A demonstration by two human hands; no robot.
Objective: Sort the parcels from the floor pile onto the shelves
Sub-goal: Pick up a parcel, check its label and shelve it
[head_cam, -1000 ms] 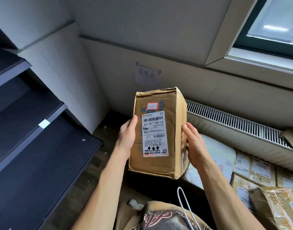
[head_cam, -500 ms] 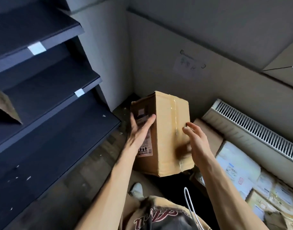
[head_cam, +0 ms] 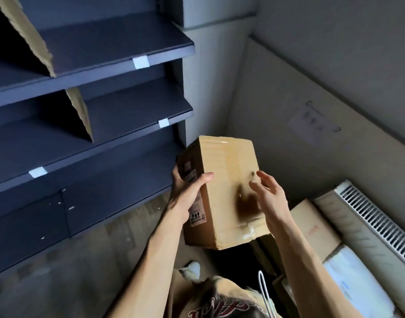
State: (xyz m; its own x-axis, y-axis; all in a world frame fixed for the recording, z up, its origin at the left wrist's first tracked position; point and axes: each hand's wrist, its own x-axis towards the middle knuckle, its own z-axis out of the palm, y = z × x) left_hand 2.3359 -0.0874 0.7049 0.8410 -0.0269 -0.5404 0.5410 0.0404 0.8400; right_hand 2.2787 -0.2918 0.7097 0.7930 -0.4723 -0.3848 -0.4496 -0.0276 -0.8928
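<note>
Fingers [head_cam: 176, 178] and thumb of the left hand [head_cam: 185, 196] clasp the cardboard parcel [head_cam: 226, 171], held above the wooden floor [head_cam: 93, 260] near the right-hand end of the dark shelves [head_cam: 119, 53], while the right hand [head_cam: 271, 195] hovers spread-open against its taped face, other parcels [head_cam: 316, 228] lying below the radiator [head_cam: 376, 222].

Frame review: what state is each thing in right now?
cardboard box, taped shut, held off the floor, label side turned left.
left hand, gripping the box's labelled side, thumb across the front.
right hand, open, fingers spread at the box's front; contact unclear.
shelves, fitted with upright cardboard dividers.
brown parcel, lying flat beside the radiator.
white parcel, lying flat beside it.
</note>
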